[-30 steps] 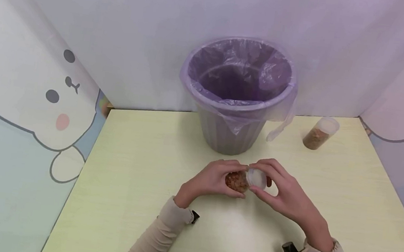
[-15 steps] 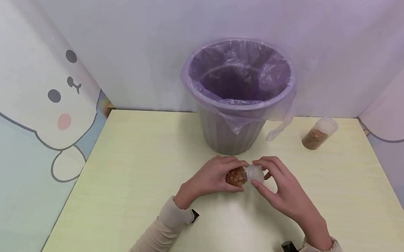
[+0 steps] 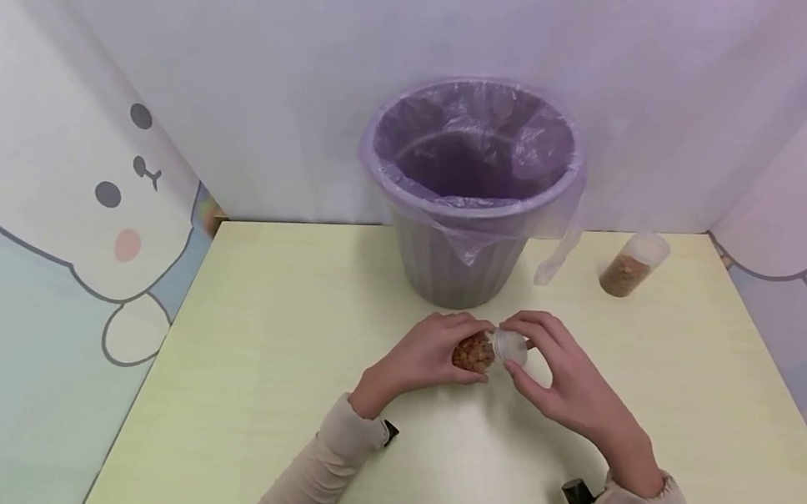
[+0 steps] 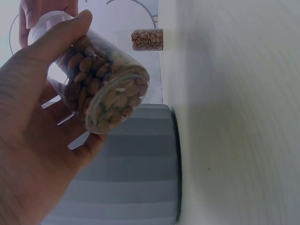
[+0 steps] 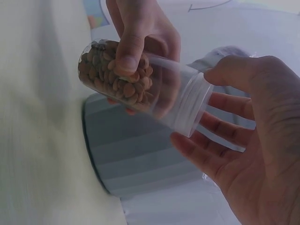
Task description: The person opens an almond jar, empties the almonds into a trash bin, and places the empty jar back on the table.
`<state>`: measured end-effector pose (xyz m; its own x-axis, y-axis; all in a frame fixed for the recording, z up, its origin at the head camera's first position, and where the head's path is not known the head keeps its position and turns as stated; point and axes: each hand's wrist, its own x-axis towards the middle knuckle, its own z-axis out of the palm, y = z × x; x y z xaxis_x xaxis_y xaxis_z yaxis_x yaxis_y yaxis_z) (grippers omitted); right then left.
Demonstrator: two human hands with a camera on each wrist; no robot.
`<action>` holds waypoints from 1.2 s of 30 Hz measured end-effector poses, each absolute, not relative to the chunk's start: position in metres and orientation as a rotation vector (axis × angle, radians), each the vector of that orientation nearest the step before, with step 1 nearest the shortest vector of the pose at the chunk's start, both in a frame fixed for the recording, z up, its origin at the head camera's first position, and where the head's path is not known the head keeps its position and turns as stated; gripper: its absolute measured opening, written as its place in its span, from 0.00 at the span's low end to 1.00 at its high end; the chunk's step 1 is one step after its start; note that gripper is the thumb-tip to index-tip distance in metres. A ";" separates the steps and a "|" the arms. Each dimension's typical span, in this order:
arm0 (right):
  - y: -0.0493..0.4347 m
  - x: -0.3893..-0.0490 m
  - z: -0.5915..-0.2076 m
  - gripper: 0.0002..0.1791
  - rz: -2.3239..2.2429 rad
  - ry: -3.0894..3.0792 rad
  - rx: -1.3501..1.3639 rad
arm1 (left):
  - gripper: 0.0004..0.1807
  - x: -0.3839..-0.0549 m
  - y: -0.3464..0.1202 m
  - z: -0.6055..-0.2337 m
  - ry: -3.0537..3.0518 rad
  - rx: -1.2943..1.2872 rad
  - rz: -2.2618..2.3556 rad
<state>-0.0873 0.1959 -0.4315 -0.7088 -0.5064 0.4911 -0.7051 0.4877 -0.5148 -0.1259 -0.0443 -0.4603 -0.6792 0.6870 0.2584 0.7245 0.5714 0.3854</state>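
A clear plastic jar (image 4: 110, 89) lies tilted between both hands, part-filled with brown almond-shaped nuts (image 5: 115, 75). My left hand (image 3: 429, 352) grips its body, thumb on one side and fingers round the other. At the opposite end is a translucent screw lid (image 3: 512, 348), held by my right hand (image 3: 565, 381). In the right wrist view the thumb presses the lid's rim and the other fingers spread around its far side. The jar is held above the table, just in front of the bin.
A grey ribbed bin (image 3: 458, 267) with a purple plastic liner (image 3: 562, 187) stands at the back of the pale yellow table (image 3: 275, 312). To its right a second jar (image 3: 632, 267) of brown nuts stands upright. Cartoon-printed walls (image 3: 64, 185) flank the table.
My right hand's fingers have shifted round the lid, with the fingertip behind it drawn in. The left hand keeps its grip, and the jar has barely moved.
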 end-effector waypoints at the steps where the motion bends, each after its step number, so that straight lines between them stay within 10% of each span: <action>1: 0.196 -0.087 -0.432 0.27 1.038 -2.457 1.039 | 0.37 -0.125 -0.045 -0.460 -2.722 -1.219 -0.719; 36: 0.187 -0.083 -0.429 0.24 0.948 -2.600 0.957 | 0.37 -0.111 -0.061 -0.463 -2.779 -1.166 -0.697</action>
<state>-0.0826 0.1866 -0.4292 -0.7660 -0.5052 0.3975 -0.6425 0.5816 -0.4990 -0.1110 -0.0613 -0.4630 -0.7146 0.6661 0.2135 0.6880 0.6143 0.3864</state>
